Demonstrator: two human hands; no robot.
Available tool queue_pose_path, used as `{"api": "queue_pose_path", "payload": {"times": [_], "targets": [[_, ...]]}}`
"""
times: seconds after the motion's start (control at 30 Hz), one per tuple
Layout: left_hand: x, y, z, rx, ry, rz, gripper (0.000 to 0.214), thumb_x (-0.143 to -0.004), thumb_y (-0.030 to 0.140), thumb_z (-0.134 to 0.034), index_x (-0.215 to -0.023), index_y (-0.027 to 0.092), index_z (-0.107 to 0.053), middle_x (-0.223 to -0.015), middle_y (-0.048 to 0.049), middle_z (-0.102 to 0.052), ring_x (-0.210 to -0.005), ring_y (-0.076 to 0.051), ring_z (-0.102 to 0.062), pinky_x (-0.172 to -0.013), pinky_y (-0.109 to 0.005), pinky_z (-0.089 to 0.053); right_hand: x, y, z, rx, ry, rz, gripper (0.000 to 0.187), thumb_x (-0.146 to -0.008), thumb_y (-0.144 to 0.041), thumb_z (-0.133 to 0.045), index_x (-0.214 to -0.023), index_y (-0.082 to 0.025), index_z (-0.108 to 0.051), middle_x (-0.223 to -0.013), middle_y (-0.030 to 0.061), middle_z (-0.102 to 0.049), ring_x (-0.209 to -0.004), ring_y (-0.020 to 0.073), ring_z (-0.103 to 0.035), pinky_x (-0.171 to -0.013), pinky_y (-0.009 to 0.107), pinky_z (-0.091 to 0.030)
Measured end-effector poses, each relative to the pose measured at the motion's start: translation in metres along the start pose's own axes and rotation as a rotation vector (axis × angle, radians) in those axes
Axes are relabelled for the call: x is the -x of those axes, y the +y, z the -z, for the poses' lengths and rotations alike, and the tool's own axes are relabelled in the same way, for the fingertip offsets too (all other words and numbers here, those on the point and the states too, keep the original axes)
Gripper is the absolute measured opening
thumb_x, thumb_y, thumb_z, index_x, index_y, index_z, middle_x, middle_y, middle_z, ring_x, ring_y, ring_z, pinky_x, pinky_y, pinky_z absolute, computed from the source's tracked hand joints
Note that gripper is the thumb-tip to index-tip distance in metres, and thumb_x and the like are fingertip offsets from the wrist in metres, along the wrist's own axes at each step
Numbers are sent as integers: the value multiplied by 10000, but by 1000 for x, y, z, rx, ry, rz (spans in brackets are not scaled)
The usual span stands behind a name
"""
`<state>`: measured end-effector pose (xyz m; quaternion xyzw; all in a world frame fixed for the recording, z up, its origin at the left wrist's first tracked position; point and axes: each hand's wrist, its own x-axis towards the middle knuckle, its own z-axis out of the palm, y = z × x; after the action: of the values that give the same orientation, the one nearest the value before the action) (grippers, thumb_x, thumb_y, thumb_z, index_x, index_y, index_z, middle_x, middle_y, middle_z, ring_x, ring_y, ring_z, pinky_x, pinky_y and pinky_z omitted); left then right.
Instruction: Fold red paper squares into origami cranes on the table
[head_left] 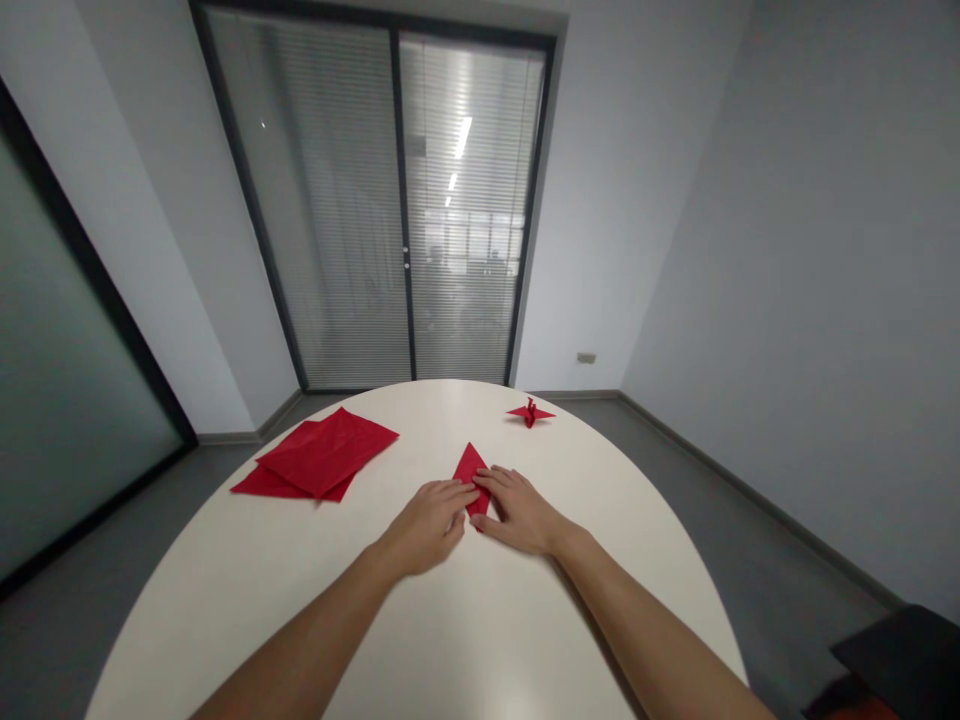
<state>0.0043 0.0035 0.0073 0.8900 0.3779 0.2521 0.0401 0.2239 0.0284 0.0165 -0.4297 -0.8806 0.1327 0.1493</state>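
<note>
A small piece of folded red origami paper [469, 462] lies flat on the white table, its pointed end facing away from me. My left hand [429, 522] rests against its left side, fingers stretched over the paper and pressing on it. From the right, my right hand [521, 512] lies across the other side with its fingers spread and the thumb near the lower tip. Between them the hands cover much of the paper's edges. Farther back on the right stands a finished red paper crane [530, 412], untouched.
Several red paper sheets [330, 455] lie in a loose overlapping pile at the left of the round white table [450, 640]. Beyond its far edge are glass doors with blinds [465, 330]. A dark object [900, 655] sits at the lower right, off the table.
</note>
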Motion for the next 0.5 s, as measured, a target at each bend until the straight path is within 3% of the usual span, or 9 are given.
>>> {"api": "queue_pose_path", "payload": {"times": [0.17, 0.33, 0.5], "targets": [[1, -2, 1, -7, -1, -4, 416, -909, 131, -499, -1287, 230, -642, -1350, -70, -646, -1243, -237, -576, -1095, -462, -434, -2, 1, 1, 13, 12, 34, 753, -884, -671, -543, -1452, -178, -500, -1522, 139, -463, -1411, 382, -383, -1167, 597, -253], [1, -1, 2, 1, 1, -1, 409, -895, 127, -513, -1273, 222, -638, -1329, -66, -653, -1235, -232, -572, -1111, -451, -417, -5, -2, 2, 21, 129, 106, 492, -964, -486, -521, -1347, -189, -605, -1395, 118, -601, -1330, 314, -491, -1141, 530, -326], [0, 1, 6, 7, -5, 6, 401, -876, 116, -513, -1237, 229, -647, -1330, -59, -645, -1224, -233, -564, -1105, -447, -415, -8, -2, 3, 20, 176, 170, 376, -973, -365, -535, -1287, -194, -648, -1313, 95, -664, -1271, 286, -547, -1106, 490, -389]]}}
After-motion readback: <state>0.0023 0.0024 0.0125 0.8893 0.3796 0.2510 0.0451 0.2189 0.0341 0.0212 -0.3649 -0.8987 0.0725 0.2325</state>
